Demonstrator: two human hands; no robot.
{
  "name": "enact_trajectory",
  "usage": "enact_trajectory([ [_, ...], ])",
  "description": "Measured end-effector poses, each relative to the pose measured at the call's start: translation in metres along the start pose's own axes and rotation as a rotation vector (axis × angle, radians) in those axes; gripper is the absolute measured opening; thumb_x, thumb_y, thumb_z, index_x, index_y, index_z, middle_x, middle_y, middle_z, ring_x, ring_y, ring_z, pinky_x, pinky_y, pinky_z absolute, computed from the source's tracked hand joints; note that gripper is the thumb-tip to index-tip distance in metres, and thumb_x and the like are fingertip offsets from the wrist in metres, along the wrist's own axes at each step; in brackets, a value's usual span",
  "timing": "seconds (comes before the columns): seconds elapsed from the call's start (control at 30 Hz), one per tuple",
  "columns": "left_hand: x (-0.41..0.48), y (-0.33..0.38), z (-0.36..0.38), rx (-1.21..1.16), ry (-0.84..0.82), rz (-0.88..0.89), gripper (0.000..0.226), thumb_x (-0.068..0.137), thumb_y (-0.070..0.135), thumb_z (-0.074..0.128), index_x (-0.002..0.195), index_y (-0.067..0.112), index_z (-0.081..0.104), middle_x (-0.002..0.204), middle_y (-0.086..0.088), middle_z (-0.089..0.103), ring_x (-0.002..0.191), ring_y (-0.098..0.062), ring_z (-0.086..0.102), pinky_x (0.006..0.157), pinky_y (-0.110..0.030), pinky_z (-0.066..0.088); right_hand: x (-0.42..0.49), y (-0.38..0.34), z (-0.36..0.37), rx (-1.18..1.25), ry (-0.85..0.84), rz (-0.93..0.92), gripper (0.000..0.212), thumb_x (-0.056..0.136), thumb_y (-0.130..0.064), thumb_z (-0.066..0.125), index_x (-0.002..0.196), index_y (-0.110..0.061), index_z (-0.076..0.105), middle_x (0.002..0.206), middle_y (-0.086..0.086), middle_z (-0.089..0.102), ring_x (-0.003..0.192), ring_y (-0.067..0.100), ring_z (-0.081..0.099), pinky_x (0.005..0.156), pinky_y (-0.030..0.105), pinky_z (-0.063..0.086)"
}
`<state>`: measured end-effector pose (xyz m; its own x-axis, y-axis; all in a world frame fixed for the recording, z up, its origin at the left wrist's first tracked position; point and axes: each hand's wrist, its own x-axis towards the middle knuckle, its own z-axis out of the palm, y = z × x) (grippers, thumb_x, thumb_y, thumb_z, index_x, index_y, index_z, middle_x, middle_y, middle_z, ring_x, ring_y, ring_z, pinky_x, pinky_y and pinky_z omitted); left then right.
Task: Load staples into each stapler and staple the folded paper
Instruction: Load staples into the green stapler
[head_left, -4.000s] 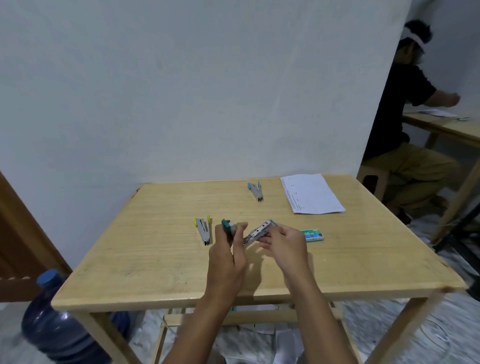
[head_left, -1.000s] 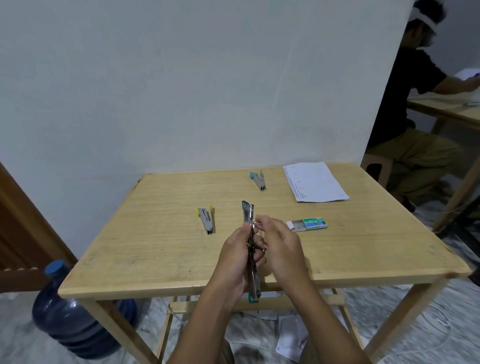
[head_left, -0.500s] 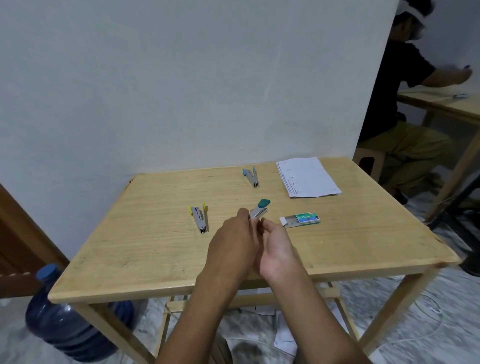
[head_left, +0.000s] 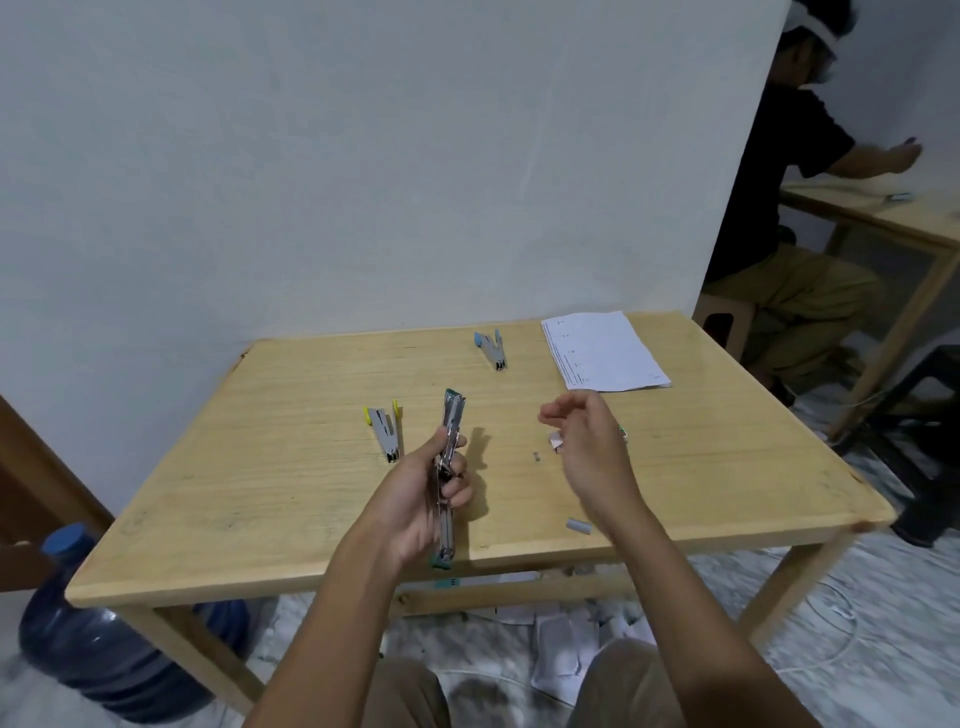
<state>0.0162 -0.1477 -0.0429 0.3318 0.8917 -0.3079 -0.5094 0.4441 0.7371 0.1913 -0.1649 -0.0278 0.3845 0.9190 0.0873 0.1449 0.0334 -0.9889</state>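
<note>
Gripping the green stapler (head_left: 451, 467) at its middle, the left hand (head_left: 421, 499) holds it above the near part of the table (head_left: 291, 478), fingers wrapped around the body and thumb pressed on the left side. The stapler is swung fully open, one arm pointing away and the other toward the person.

The right hand (head_left: 587, 447) hovers over the table, well apart from the stapler, fingers loosely curled and slightly spread, holding nothing visible. It partly covers the staple box (head_left: 555, 440). A small strip of staples (head_left: 536, 457) lies just left of the box; a longer strip (head_left: 578, 526) lies near the front edge.

The yellow stapler (head_left: 385, 431) lies just left of the green one. The blue stapler (head_left: 491, 351) lies farther back, beside the folded paper (head_left: 602, 351) at the far right.
</note>
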Motion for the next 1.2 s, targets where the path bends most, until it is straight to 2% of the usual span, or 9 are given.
enact_trajectory([
  [0.13,0.007,-0.008,-0.005,-0.187,-0.063,-0.053,0.022,0.1,0.027,0.047,0.089,0.008,0.051,0.058,-0.002,0.041,0.04,-0.01,0.033,0.04,-0.02,0.027,0.013,0.013,0.004,-0.55,-0.306,-0.126,0.034,0.096,0.0,0.032,0.107,-0.027,0.049,0.117,-0.003,0.059,0.127,0.024,0.048,0.099,0.042,0.045],
  [0.2,0.01,-0.007,-0.008,-0.213,-0.072,-0.065,0.023,0.1,0.028,0.047,0.089,0.008,0.052,0.059,-0.001,0.041,0.041,-0.01,0.033,0.04,-0.02,0.028,0.018,0.017,0.01,-0.677,-0.399,-0.123,0.037,0.098,-0.001,0.033,0.114,-0.03,0.048,0.132,-0.004,0.055,0.148,0.028,0.02,0.111,0.048,0.034],
  [0.3,0.011,-0.005,-0.009,-0.2,-0.077,-0.073,0.022,0.1,0.028,0.047,0.09,0.009,0.051,0.06,-0.001,0.041,0.043,-0.01,0.034,0.041,-0.021,0.028,0.023,0.014,0.013,-0.818,-0.479,-0.149,0.036,0.101,-0.006,0.035,0.125,-0.03,0.048,0.142,-0.004,0.053,0.152,0.03,-0.004,0.121,0.052,0.012],
  [0.53,0.009,-0.002,-0.009,-0.184,-0.096,-0.065,0.021,0.1,0.028,0.047,0.091,0.009,0.052,0.06,-0.001,0.043,0.043,-0.01,0.034,0.041,-0.021,0.03,0.037,0.011,-0.004,-0.697,-0.431,-0.253,0.041,0.102,-0.015,0.027,0.124,-0.042,0.049,0.088,0.008,0.072,0.132,0.019,0.046,0.122,0.042,-0.011],
  [0.63,0.009,-0.003,-0.009,-0.181,-0.101,-0.068,0.021,0.1,0.028,0.046,0.091,0.009,0.052,0.06,-0.001,0.043,0.043,-0.01,0.035,0.042,-0.021,0.03,0.031,0.0,-0.015,-0.645,-0.408,-0.264,0.038,0.102,-0.011,0.032,0.123,-0.032,0.057,0.097,0.003,0.071,0.104,-0.002,0.051,0.123,0.04,0.012],
  [0.73,0.007,-0.003,-0.008,-0.192,-0.087,-0.063,0.022,0.1,0.028,0.046,0.092,0.008,0.051,0.06,-0.001,0.042,0.042,-0.01,0.035,0.042,-0.021,0.03,0.022,-0.009,-0.035,-0.572,-0.325,-0.259,0.025,0.099,-0.018,0.047,0.106,-0.037,0.062,0.108,-0.019,0.064,0.103,0.003,0.058,0.098,0.035,0.048],
  [0.87,0.008,-0.002,-0.009,-0.156,-0.089,-0.043,0.023,0.101,0.029,0.045,0.093,0.008,0.052,0.06,0.0,0.044,0.043,-0.009,0.035,0.043,-0.021,0.03,-0.005,-0.012,-0.056,-0.738,-0.459,-0.159,0.005,0.09,-0.032,0.065,0.093,-0.033,0.069,0.094,-0.015,0.067,0.081,0.003,0.06,0.078,0.024,0.05],
  [0.97,0.008,-0.003,-0.01,-0.147,-0.089,-0.033,0.022,0.101,0.029,0.045,0.095,0.008,0.051,0.06,0.001,0.044,0.043,-0.009,0.034,0.044,-0.021,0.03,-0.025,-0.005,-0.065,-0.818,-0.571,-0.058,0.018,0.079,-0.036,0.079,0.093,-0.028,0.072,0.087,-0.013,0.066,0.072,0.0,0.055,0.07,0.019,0.045],
  [1.2,0.005,-0.005,-0.009,-0.128,-0.077,-0.022,0.023,0.102,0.029,0.043,0.092,0.01,0.051,0.058,0.002,0.043,0.042,-0.008,0.033,0.043,-0.02,0.028,-0.037,0.012,-0.073,-0.814,-0.525,-0.14,0.017,0.076,-0.035,0.082,0.088,-0.026,0.075,0.094,-0.009,0.063,0.082,0.008,0.056,0.079,0.027,0.049],
])
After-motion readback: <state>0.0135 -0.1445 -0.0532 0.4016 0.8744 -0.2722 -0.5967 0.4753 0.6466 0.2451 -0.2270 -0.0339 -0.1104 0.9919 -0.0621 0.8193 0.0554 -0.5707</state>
